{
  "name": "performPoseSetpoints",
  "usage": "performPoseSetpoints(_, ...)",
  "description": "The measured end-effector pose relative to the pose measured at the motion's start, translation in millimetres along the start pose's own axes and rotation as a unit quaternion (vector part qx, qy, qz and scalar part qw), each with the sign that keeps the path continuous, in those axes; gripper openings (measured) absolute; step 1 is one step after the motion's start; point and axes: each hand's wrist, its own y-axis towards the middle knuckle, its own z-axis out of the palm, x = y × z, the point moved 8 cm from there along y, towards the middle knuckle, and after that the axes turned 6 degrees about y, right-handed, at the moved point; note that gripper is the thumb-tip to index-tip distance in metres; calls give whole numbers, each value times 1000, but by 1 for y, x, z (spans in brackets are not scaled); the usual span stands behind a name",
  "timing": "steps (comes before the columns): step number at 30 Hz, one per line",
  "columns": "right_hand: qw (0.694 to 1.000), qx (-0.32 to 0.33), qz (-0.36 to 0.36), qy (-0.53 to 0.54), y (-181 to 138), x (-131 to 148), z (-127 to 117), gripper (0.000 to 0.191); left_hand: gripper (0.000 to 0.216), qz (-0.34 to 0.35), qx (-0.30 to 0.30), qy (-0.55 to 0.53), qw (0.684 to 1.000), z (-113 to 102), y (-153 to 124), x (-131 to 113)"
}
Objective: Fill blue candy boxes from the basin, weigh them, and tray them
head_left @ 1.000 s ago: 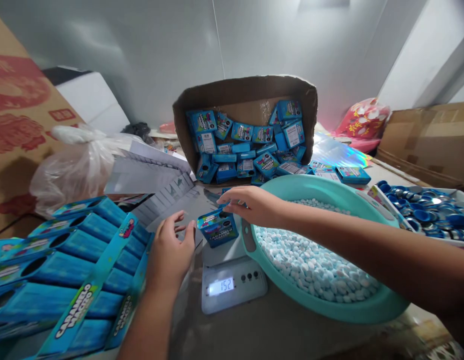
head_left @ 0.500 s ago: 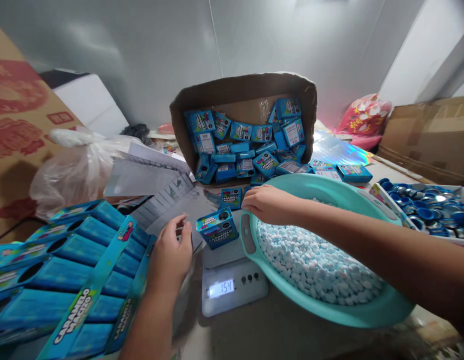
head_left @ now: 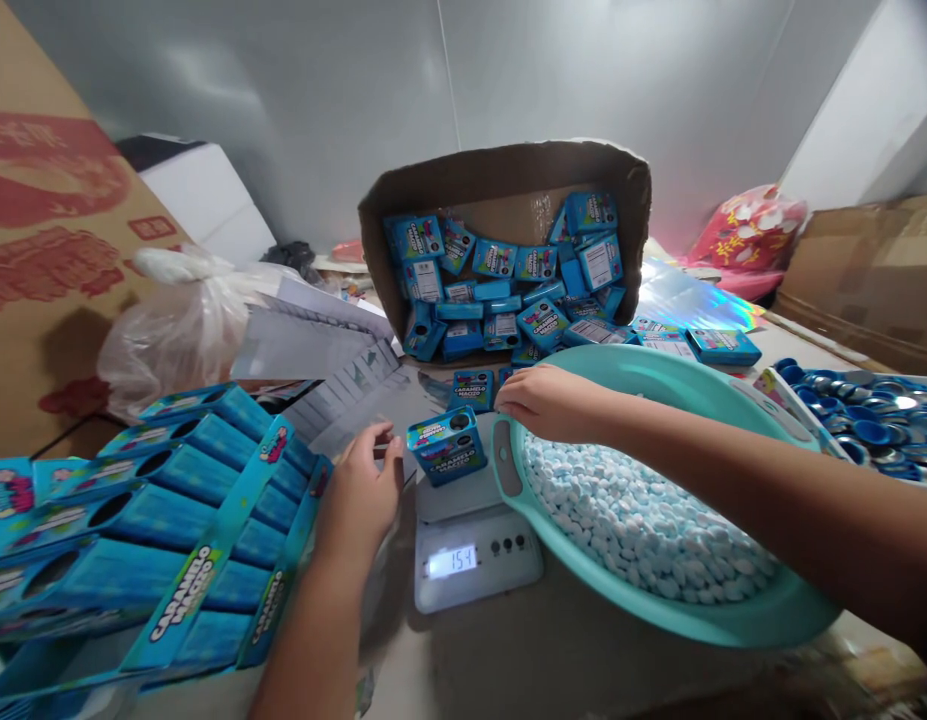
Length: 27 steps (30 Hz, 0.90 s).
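A blue candy box [head_left: 446, 448] stands upright on the white digital scale [head_left: 478, 575], a round hole in its top; the display reads 154. Just left of this box, my left hand [head_left: 369, 470] has its fingers curved and its thumb apart, with nothing in it. My right hand [head_left: 542, 403] hovers over the near-left rim of the turquoise basin [head_left: 733, 625], close to the box. Its fingers are bent and pressed together, and whatever they hold is hidden. Pale blue and white candies [head_left: 643, 520] fill the bottom of the basin.
Behind the scale, a cardboard carton [head_left: 508, 160] lies open with many blue boxes inside. Holed blue boxes in a display tray [head_left: 182, 600] stand at left. On the right, a white tray [head_left: 838, 440] holds shiny blue lids. A plastic bag [head_left: 170, 330] sits back left.
The view has swung slightly left, so things appear shifted right. Both hands keep nearly the same pose, and the scale reading is the same.
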Motion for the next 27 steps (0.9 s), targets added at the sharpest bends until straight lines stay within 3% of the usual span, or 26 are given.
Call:
performPoseSetpoints(21,1000,3,-7,-16,0,2,1,26,41,12,18,-18,1000,0,-2,-7)
performPoseSetpoints(27,996,11,78,-50,18,-16,-3,27,37,7,-16,-12,1000,-9,-1,-2)
